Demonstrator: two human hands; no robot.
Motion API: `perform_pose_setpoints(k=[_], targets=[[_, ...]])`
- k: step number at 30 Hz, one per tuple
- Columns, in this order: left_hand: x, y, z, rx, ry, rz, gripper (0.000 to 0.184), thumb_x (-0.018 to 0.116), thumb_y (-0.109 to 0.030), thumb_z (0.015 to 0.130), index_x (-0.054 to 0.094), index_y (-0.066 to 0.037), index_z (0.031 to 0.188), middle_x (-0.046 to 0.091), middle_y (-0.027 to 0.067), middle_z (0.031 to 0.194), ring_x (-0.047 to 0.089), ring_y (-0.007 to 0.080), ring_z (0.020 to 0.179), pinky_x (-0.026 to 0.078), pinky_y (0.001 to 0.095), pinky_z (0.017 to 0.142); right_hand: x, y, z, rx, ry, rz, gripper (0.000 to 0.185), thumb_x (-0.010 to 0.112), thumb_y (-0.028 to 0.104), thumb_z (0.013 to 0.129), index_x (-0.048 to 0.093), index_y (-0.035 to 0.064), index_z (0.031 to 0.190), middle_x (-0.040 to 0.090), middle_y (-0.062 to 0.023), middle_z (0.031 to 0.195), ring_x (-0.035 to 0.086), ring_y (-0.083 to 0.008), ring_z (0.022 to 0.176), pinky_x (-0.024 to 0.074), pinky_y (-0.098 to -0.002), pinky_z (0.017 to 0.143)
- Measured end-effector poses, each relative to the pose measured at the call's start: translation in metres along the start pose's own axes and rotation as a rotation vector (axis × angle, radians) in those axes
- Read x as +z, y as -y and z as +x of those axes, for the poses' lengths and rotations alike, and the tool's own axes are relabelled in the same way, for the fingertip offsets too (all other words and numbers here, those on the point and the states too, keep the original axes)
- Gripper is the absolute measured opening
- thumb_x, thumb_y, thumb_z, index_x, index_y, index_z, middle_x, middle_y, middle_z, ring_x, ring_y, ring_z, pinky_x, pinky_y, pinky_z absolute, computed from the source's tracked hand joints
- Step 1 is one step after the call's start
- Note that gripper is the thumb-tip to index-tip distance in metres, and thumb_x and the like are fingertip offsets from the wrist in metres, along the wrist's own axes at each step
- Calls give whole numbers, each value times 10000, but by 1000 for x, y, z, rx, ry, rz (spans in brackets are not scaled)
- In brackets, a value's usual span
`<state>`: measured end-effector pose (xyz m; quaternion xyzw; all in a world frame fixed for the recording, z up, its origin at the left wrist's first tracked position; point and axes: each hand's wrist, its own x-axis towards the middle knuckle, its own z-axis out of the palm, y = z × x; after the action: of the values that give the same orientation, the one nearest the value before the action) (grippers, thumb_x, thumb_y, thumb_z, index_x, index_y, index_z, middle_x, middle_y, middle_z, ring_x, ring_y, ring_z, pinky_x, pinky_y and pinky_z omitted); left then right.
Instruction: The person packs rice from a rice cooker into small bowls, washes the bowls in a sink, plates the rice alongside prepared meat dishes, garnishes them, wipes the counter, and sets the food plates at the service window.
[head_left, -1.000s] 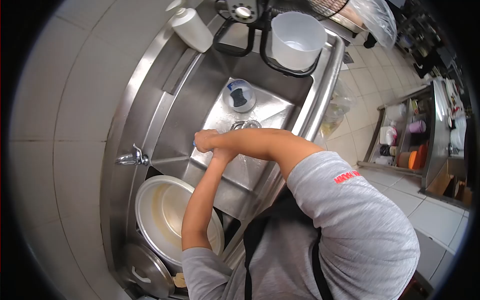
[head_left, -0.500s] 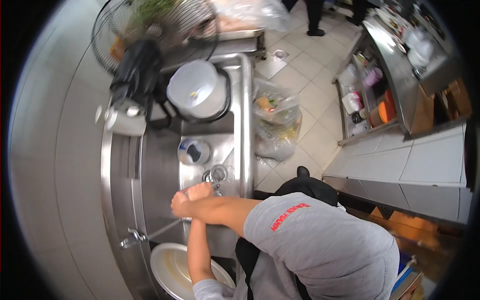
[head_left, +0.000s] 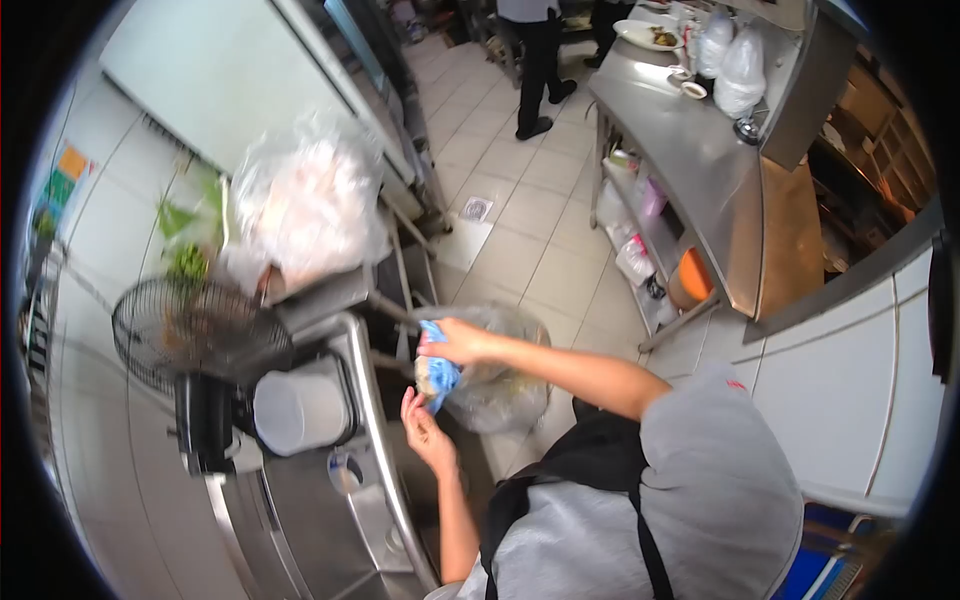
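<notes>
My right hand (head_left: pixel 455 342) is closed around a bunched blue and beige cloth (head_left: pixel 440 378), which hangs down from it. Just below the cloth is my left hand (head_left: pixel 426 436), fingers stretched up beside its lower end; I cannot tell whether they touch it. Both hands are past the rim of the metal sink (head_left: pixel 385 455). A clear plastic bag (head_left: pixel 500 395) with contents stands on the floor behind the cloth, partly covered by my right forearm.
A white tub (head_left: pixel 300 410) stands at the sink's far end, with a black fan (head_left: pixel 200 335) beside it. Beyond is a large plastic-wrapped bundle (head_left: pixel 315 205). A steel counter (head_left: pixel 690 160) runs along the right. Another person (head_left: pixel 535 60) stands across the tiled floor.
My hands were together over the sink by a running tap. They have moved away past the sink rim, and my right hand now holds the cloth. The view has turned as well.
</notes>
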<state>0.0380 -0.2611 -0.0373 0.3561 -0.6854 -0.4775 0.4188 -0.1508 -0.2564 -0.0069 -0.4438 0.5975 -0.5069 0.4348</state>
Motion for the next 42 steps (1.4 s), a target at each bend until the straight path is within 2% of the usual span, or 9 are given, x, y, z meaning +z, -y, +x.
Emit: perform_pose_setpoints(k=[3,6,11,13,18,25,31,35,42], targets=[[103,6,23,-797,59,-1106,514,429,-446,873,384,-67,1216,424,119,1233,433,259,1125,371,404,928,-43,-42,-23,-350,-548,-441,325,641,335,740,600,18,796,596,-195,773,600,-279,686,481,-357,643],[179,47,56,-967,350,-1357,433,427,-429,869,443,-118,1169,462,116,1172,448,247,1102,384,432,919,-103,-72,-24,-204,-170,-399,439,612,416,747,577,23,940,593,-199,859,601,-262,733,483,-351,641],[284,58,102,-1040,512,-1184,327,346,-367,910,490,-91,1013,533,58,953,532,188,881,459,343,786,-223,-76,-18,426,244,806,629,464,567,805,505,34,1136,600,-162,984,604,-231,782,477,-338,680],[327,85,130,-1060,865,-1392,320,345,-370,911,493,-93,972,544,54,858,546,180,789,480,319,713,-269,-83,-23,477,38,719,622,454,571,808,526,25,1096,611,-154,961,609,-212,803,474,-313,678],[438,35,206,-836,622,-771,118,390,-61,808,496,-58,858,520,58,826,521,152,738,464,282,641,-406,-87,-3,564,-351,185,559,484,511,826,509,31,1110,608,-129,910,593,-210,831,474,-301,687],[607,-58,314,-574,1129,-754,426,360,-341,916,333,-93,1262,405,133,1232,374,260,1167,282,369,982,-534,-67,69,51,-1045,-55,456,553,199,838,376,20,1218,532,-77,1067,513,-136,930,449,-253,769],[706,-110,404,-118,1676,-477,546,373,-358,919,189,-83,1354,252,174,1365,220,249,1278,174,367,1033,-643,-48,48,176,-1381,-377,533,601,167,760,394,62,1240,524,-133,1120,512,-271,1012,406,-355,849],[783,-90,439,23,1772,-460,408,439,-248,909,363,-67,1267,496,121,1161,489,180,1053,380,296,881,-677,-46,67,631,-1468,-1042,478,608,202,746,470,93,1191,494,-140,1178,435,-319,1109,362,-474,876],[899,-102,456,-54,1982,-284,236,459,-143,873,518,-33,1073,602,63,928,585,121,739,435,223,647,-729,-121,96,490,-1688,-952,277,533,147,801,560,67,1065,520,-88,1141,475,-298,1019,373,-435,827]])
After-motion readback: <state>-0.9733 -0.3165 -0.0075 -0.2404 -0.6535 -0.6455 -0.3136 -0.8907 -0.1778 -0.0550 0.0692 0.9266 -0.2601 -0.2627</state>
